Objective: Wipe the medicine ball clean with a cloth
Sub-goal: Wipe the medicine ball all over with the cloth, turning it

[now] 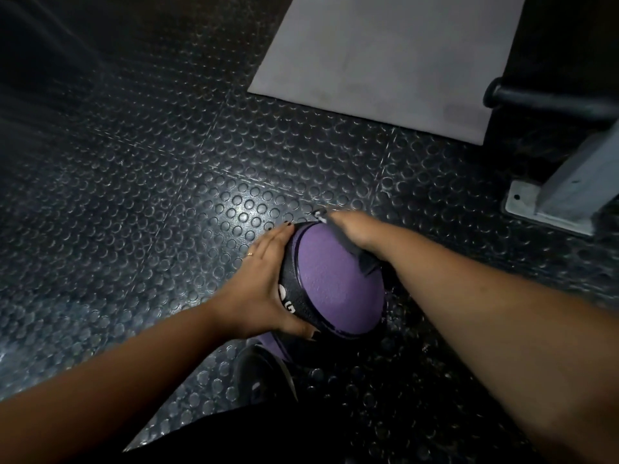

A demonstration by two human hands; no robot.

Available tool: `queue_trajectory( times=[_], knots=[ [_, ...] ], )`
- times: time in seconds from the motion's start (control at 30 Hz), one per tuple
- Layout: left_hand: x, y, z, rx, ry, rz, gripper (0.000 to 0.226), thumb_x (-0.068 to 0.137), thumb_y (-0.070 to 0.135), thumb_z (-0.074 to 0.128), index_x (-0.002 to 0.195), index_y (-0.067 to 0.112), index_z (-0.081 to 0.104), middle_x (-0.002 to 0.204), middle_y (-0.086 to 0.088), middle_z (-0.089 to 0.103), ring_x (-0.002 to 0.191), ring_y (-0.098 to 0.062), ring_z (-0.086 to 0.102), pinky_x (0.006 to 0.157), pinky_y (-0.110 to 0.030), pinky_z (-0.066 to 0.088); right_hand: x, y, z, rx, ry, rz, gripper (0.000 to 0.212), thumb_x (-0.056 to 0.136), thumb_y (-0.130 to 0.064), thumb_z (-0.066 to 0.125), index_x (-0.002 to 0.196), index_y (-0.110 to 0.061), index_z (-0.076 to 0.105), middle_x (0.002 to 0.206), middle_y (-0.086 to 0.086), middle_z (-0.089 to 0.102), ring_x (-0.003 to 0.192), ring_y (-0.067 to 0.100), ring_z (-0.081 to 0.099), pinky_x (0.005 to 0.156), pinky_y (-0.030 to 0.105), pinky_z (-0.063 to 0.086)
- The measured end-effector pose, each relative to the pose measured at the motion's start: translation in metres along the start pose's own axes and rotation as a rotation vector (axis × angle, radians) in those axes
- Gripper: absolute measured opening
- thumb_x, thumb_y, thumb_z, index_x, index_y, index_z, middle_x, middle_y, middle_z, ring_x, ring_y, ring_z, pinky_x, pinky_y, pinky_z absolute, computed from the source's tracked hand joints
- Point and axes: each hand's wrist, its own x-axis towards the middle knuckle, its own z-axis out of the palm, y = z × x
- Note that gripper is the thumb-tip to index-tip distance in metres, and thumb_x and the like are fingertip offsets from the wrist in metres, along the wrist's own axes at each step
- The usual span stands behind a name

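Observation:
A purple and black medicine ball [338,286] with white lettering sits low in the middle of the view, just above the studded floor. My left hand [264,283] holds its left side, fingers spread along the black band and thumb curled under the near edge. My right hand [355,234] presses a dark grey cloth [360,257] against the ball's upper right; the cloth shows under the palm and past the fingertips. The fingers of the right hand are hidden behind the hand.
Black rubber flooring [167,182] with round studs covers the area. A grey mat [385,58] lies at the back. A metal post with a bolted base plate [549,202] and a dark bar [536,98] stand at right. My dark shoe [264,373] is below the ball.

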Motion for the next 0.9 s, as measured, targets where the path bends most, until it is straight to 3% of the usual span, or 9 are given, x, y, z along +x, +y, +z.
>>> queue_trajectory(
  times=[0.1, 0.2, 0.33, 0.43, 0.53, 0.57, 0.67, 0.73, 0.9],
  knots=[
    [0.006, -0.002, -0.005, -0.066, -0.015, -0.046, 0.144, 0.041, 0.051, 0.098, 0.154, 0.03, 0.012, 0.152, 0.017, 0.02, 0.141, -0.005, 0.018, 0.12, -0.03, 0.018, -0.013, 0.024, -0.003, 0.254, 0.049, 0.2, 0.045, 0.099, -0.053, 0.032, 0.094, -0.019, 0.061, 0.087, 0.01, 0.064, 0.066, 0.021, 0.056, 0.06, 0.027, 0.043],
    [0.006, -0.009, -0.006, -0.157, 0.001, -0.087, 0.137, 0.042, 0.044, 0.099, 0.15, 0.037, 0.015, 0.141, 0.019, 0.028, 0.135, -0.009, 0.028, 0.117, -0.035, 0.026, -0.021, 0.044, 0.006, 0.419, 0.082, 0.297, 0.056, 0.096, -0.061, 0.025, 0.078, -0.021, 0.059, 0.064, 0.006, 0.057, 0.058, 0.019, 0.054, 0.056, 0.025, 0.042],
    [0.001, -0.015, -0.002, -0.223, 0.025, -0.134, 0.146, 0.038, 0.057, 0.095, 0.154, 0.034, 0.011, 0.149, 0.019, 0.023, 0.141, -0.008, 0.025, 0.12, -0.036, 0.023, -0.027, 0.061, 0.022, 0.571, 0.191, 0.21, 0.043, 0.101, -0.047, 0.026, 0.082, -0.026, 0.058, 0.082, -0.002, 0.058, 0.077, 0.013, 0.054, 0.071, 0.029, 0.039],
    [-0.004, -0.016, 0.001, -0.26, 0.038, -0.154, 0.142, 0.039, 0.056, 0.094, 0.152, 0.038, 0.01, 0.144, 0.02, 0.025, 0.138, -0.007, 0.026, 0.117, -0.034, 0.023, -0.03, 0.071, 0.038, 0.618, 0.29, 0.146, 0.04, 0.101, -0.039, 0.025, 0.091, -0.026, 0.061, 0.097, 0.0, 0.062, 0.096, 0.018, 0.057, 0.079, 0.032, 0.045],
    [-0.004, -0.012, 0.002, -0.262, 0.072, -0.183, 0.141, 0.037, 0.057, 0.09, 0.153, 0.033, 0.012, 0.14, 0.019, 0.027, 0.135, -0.007, 0.027, 0.114, -0.032, 0.024, -0.04, 0.082, 0.056, 0.621, 0.416, 0.067, 0.04, 0.098, -0.046, 0.025, 0.117, -0.028, 0.056, 0.107, -0.004, 0.058, 0.106, 0.021, 0.056, 0.094, 0.04, 0.046],
    [-0.002, -0.01, 0.003, -0.258, 0.083, -0.193, 0.143, 0.036, 0.058, 0.089, 0.154, 0.031, 0.013, 0.14, 0.019, 0.026, 0.136, -0.008, 0.026, 0.115, -0.031, 0.023, -0.045, 0.083, 0.061, 0.602, 0.462, 0.006, 0.042, 0.098, -0.046, 0.026, 0.127, -0.029, 0.051, 0.112, -0.006, 0.055, 0.11, 0.019, 0.053, 0.097, 0.037, 0.043],
    [0.0, -0.006, 0.005, -0.214, 0.103, -0.212, 0.149, 0.032, 0.065, 0.085, 0.155, 0.024, 0.013, 0.149, 0.015, 0.022, 0.14, -0.009, 0.021, 0.117, -0.031, 0.019, -0.061, 0.081, 0.071, 0.393, 0.572, -0.168, 0.053, 0.096, -0.042, 0.026, 0.144, -0.022, 0.036, 0.14, -0.004, 0.043, 0.13, 0.013, 0.04, 0.105, 0.027, 0.03],
    [0.001, -0.006, 0.006, -0.184, 0.1, -0.217, 0.153, 0.031, 0.069, 0.083, 0.157, 0.021, 0.011, 0.155, 0.012, 0.019, 0.143, -0.01, 0.018, 0.118, -0.033, 0.017, -0.069, 0.074, 0.077, 0.24, 0.613, -0.241, 0.06, 0.093, -0.043, 0.025, 0.148, -0.02, 0.028, 0.152, -0.001, 0.03, 0.139, 0.013, 0.027, 0.114, 0.032, 0.024],
    [0.002, -0.003, 0.002, -0.073, 0.039, -0.198, 0.163, 0.027, 0.075, 0.079, 0.158, 0.019, 0.002, 0.163, 0.006, 0.008, 0.15, -0.013, 0.005, 0.125, -0.041, 0.012, -0.076, 0.038, 0.082, -0.272, 0.666, -0.386, 0.055, 0.095, -0.046, 0.02, 0.146, -0.027, 0.029, 0.156, -0.005, 0.023, 0.144, 0.016, 0.018, 0.119, 0.041, 0.015]
  ],
)
